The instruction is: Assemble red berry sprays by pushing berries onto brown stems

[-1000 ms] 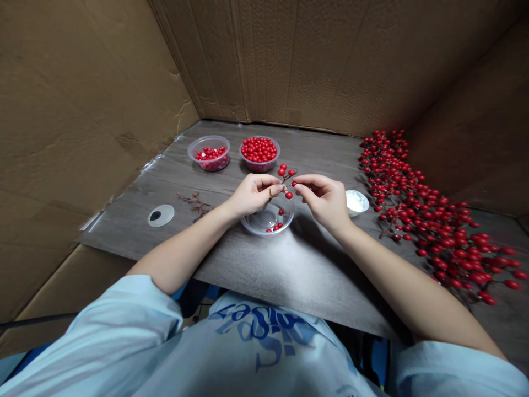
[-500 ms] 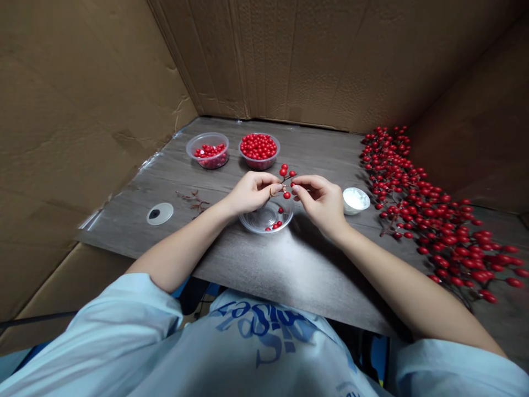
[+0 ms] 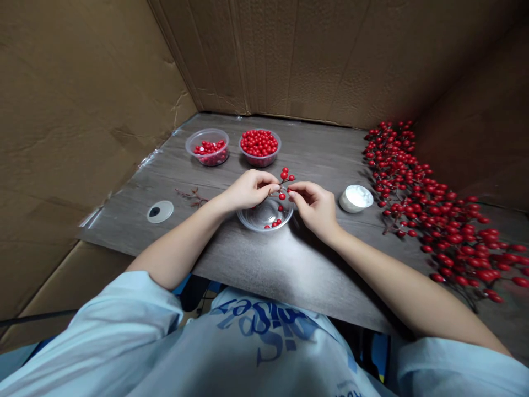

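Note:
My left hand [image 3: 250, 190] pinches the brown stem of a red berry sprig [image 3: 284, 177] above a clear plastic dish [image 3: 264, 217]. The thumb and fingertips of my right hand [image 3: 314, 208] meet at a red berry at the sprig's near end, though the fingers partly hide the contact. Both hands are just over the dish's rim. Several loose red berries lie inside the dish.
Two clear tubs of red berries [image 3: 207, 147] [image 3: 259, 148] stand behind my hands. A white powder dish [image 3: 356, 198] sits to the right, beside a large heap of berry branches [image 3: 433, 212]. Dark twigs [image 3: 192, 197] and a round disc [image 3: 160, 212] lie left on the grey table [image 3: 248, 264], within cardboard walls [image 3: 289, 60].
My right hand has moved slightly left and closed in on the sprig. The whole scene has shifted slightly upward in view, and my left hand keeps its hold on the stem.

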Tool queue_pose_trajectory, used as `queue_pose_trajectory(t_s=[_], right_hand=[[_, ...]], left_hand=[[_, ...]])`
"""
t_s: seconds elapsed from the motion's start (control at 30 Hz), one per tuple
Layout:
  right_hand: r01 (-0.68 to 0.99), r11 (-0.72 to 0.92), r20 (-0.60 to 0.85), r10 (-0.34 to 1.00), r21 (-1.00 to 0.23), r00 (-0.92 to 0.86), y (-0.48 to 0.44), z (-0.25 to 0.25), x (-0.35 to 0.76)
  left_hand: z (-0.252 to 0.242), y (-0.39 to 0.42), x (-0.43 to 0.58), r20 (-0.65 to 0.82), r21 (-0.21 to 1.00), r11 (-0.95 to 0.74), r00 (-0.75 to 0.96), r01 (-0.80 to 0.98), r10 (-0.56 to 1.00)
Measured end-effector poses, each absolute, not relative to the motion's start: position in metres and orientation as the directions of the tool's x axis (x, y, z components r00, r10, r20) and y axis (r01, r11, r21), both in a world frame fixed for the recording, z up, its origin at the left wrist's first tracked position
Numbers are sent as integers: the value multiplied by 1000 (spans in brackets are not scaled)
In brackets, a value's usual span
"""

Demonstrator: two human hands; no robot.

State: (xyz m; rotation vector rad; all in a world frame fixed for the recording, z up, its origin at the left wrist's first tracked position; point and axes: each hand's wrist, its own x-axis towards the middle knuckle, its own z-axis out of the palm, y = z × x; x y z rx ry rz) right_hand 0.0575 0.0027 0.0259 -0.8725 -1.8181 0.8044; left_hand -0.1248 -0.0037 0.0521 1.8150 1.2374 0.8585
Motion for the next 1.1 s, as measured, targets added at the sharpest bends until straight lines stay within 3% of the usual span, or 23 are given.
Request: queue_pose_trajectory(t_s=[0.37,1.1], right_hand=[[260,616,547,784,-743,-294,3,26,60],[272,615,552,787,-740,-277,3,22,59]], left_hand=[[49,-4,-125,153,821,-291,301,491,941],[51,-7,-121,163,824,-300,305,481,938]])
